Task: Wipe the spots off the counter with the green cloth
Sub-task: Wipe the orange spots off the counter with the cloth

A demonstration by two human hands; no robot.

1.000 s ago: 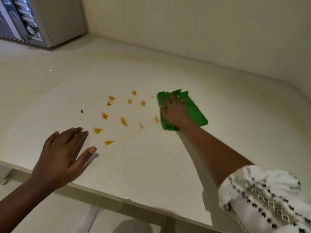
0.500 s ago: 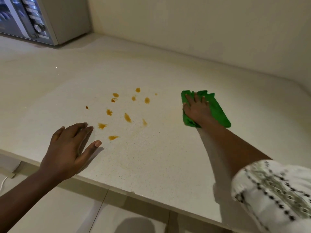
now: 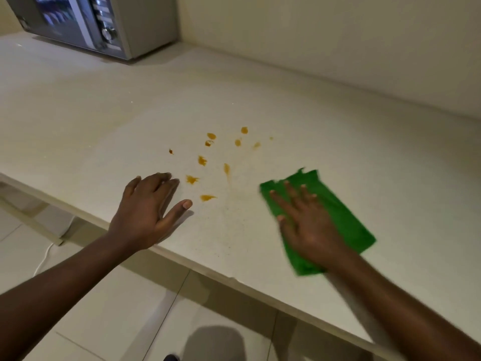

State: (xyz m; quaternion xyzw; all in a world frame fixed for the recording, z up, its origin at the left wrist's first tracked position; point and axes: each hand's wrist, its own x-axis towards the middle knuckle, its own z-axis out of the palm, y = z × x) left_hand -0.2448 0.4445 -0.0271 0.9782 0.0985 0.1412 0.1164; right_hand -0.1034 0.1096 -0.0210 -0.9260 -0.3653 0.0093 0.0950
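Note:
Several orange-brown spots (image 3: pixel 202 160) lie scattered on the pale counter (image 3: pixel 338 142), with faint smears trailing from the rightmost ones. To their right a folded green cloth (image 3: pixel 346 220) lies flat on the counter. My right hand (image 3: pixel 309 225) presses down on the cloth with fingers spread; the cloth's near end shows below the wrist. My left hand (image 3: pixel 148 214) rests flat on the counter near its front edge, fingers apart, fingertips just left of the nearest spots and holding nothing.
A grey microwave (image 3: pixel 104 24) stands at the back left against the wall. The wall (image 3: pixel 338 48) closes the counter's far side. The counter's front edge (image 3: pixel 208 269) runs diagonally, with tiled floor (image 3: pixel 117 308) and a white cable (image 3: pixel 43 259) below.
My right hand has slid the cloth away from the spots to the right, then toward the front edge. A spot near the cloth is gone and smears remain. The left hand stayed put.

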